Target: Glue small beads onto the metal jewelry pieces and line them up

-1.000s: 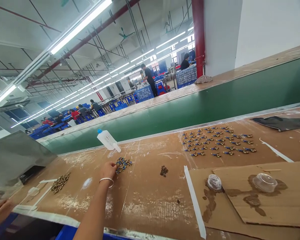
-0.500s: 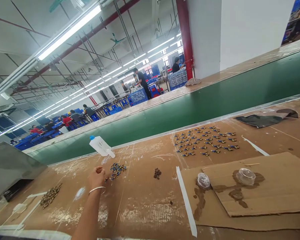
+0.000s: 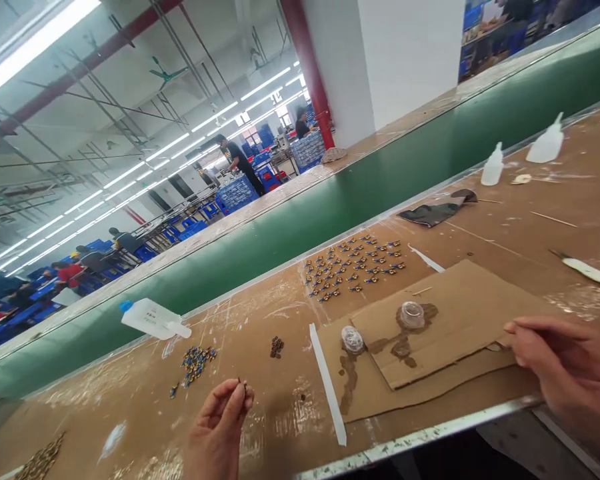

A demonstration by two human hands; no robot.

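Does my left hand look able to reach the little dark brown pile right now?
Likely yes: the left hand is close by, and nothing seems to stand between it and the dark brown pile, though the fingertips appear to pinch something small.

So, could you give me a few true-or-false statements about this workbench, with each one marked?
1. The left hand pinches a small dark piece. True.
2. The blue-capped bottle stands upright. False: it lies on its side.
3. Two small round containers sit on the cardboard. True.
4. All the blue-and-gold pieces are heaped together. False: some form a heap, while others are spread out in a group.
5. The right hand holds a bottle. False: the right hand is near the cardboard's right end, with no bottle in it.
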